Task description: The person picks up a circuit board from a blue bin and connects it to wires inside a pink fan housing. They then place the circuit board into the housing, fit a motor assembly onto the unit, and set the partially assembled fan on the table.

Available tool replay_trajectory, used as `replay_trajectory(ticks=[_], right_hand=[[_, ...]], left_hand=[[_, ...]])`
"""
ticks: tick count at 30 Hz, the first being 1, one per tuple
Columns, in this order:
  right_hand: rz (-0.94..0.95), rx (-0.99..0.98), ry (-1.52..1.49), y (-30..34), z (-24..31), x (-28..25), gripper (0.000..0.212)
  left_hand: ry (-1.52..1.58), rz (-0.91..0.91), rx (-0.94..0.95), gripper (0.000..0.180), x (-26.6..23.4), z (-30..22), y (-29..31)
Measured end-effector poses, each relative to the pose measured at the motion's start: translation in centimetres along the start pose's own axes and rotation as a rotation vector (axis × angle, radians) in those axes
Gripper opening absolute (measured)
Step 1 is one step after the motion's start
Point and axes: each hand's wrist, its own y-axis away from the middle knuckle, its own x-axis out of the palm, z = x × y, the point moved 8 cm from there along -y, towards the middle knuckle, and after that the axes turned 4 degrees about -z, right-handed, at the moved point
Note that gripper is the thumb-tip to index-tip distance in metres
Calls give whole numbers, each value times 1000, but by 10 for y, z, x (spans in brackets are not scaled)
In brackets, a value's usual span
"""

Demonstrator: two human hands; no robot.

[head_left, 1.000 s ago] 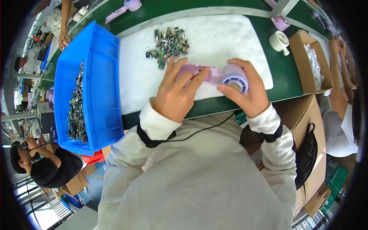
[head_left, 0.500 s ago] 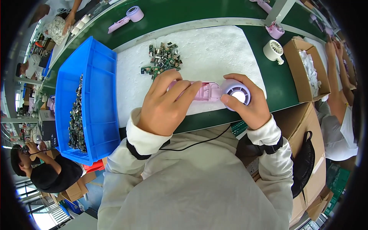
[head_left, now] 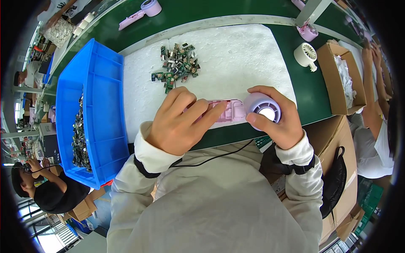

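A lilac and pink handheld fan lies crosswise in front of me, its round head to the right and its handle to the left. The handle's inside is exposed, with moulded ribs. My right hand wraps the round head, thumb on the vented end by the white centre disc. My left hand is curled over the handle's left part, the index fingertip down in the open cavity. Its thumb and whatever lies under the fingers are hidden. A loose pile of small green circuit boards sits just beyond on the white foam sheet.
A blue bin with many circuit boards stands at left. On the right are a cream fan part and a cardboard box of white pieces. Another lilac fan lies beyond the metal rail. Co-workers are at both sides.
The view has shifted slightly. The left index fingertip has moved from the handle's far edge down into its cavity, and the left fingers are more curled. The right hand keeps its hold.
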Motion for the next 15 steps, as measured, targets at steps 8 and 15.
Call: replay_trajectory(ticks=[8,15], right_hand=[[-44,-39,76,1,-2,3,59],[-78,-136,80,-1,-2,2,55]], left_hand=[[-60,14,-125,41,8,-7,9],[83,46,-219,39,9,0,17]])
